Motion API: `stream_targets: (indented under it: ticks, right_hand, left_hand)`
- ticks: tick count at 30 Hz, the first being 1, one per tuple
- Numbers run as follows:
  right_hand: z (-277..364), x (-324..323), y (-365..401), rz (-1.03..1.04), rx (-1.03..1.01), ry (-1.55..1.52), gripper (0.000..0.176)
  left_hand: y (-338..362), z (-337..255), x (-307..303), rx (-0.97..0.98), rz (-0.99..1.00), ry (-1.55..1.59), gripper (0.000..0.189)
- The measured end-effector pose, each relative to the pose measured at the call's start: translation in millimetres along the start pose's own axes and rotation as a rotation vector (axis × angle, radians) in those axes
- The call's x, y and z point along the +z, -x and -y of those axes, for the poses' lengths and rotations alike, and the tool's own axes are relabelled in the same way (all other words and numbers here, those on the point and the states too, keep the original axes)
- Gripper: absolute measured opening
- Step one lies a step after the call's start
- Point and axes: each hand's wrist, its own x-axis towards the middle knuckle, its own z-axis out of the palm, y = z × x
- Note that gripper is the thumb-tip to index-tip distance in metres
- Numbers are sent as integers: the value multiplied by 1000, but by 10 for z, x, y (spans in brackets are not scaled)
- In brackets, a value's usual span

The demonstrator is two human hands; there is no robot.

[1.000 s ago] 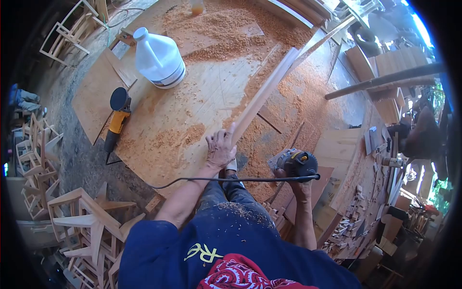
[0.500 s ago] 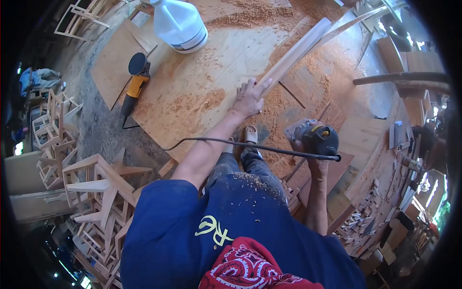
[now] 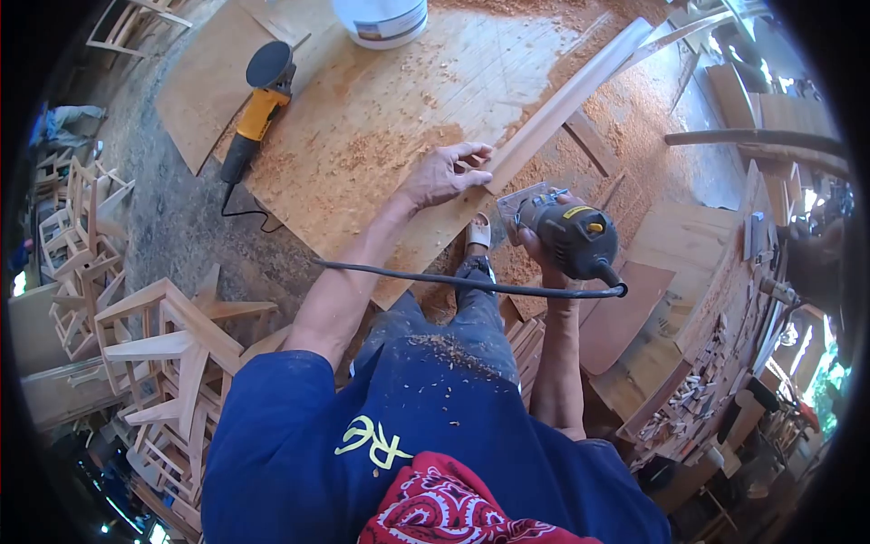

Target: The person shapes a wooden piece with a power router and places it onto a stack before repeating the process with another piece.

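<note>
My left hand [image 3: 447, 175] is at the near end of a long pale wooden board [image 3: 573, 104], its fingers apart and slightly bent and the thumb reaching toward the board's end. The board slants away to the upper right over the shaving-covered worktable [image 3: 381, 177]. In my right hand [image 3: 544, 258] is a dark trim router [image 3: 580, 240], gripped round its body, its clear base plate turned toward the board's near end. A black power cord [image 3: 453, 283] runs from the router leftward across my left forearm.
A yellow and black disc sander [image 3: 260, 113] lies on the table's left edge, disc up. Beyond it stands a white plastic container [image 3: 388, 25]. Wooden frames [image 3: 186, 349] are piled at the left. Wood offcuts [image 3: 684, 399] lie on the bench at the right.
My left hand has come off the board's top, shifting left with its fingers loosened. The router has tilted and moved closer to the board's near end. The view has shifted too.
</note>
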Motion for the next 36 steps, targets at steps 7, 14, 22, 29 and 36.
stream_targets:
  ticks: [7, 14, 22, 29, 36]
  right_hand:
    - [-129, 367, 154, -28, -6, 66, 73]
    - [-86, 495, 134, -109, 90, -192, 69]
    - [-133, 515, -11, -70, 124, -164, 68]
    - [-87, 567, -106, -22, 153, -264, 68]
    - [-58, 558, -211, 2, 176, -304, 69]
  left_hand:
    - [116, 215, -30, 117, -5, 9, 53]
    - [155, 88, 63, 85, -38, -23, 61]
    - [64, 164, 91, 43, -50, -9, 51]
    - [44, 189, 106, 38, -94, 3, 42]
    - [-29, 211, 117, 61, -134, -41, 27]
